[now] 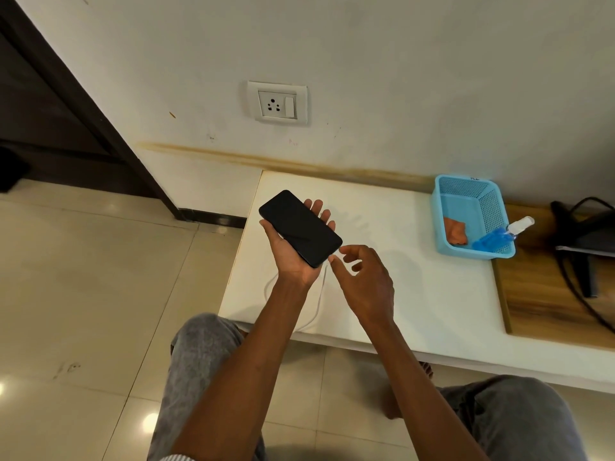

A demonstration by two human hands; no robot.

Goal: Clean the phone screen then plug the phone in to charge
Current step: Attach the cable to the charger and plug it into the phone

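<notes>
My left hand (293, 257) holds a black phone (299, 227) above the white table, its dark screen facing up. At the phone's near end, the thumb and forefinger of my right hand (362, 281) pinch the plug of a white charging cable (320, 294). The cable drops to the table and loops back to the left under my left wrist. I cannot tell whether the plug sits in the phone's port. A white wall socket with a switch (278, 103) is on the wall above the table, with nothing plugged into it.
A blue plastic basket (466, 194) stands at the table's (416, 294) back right, holding an orange cloth (455, 231) and a blue spray bottle (496, 239). Right of it is a wooden surface (539, 294) with a black bag and strap (585, 234). Tiled floor lies to the left.
</notes>
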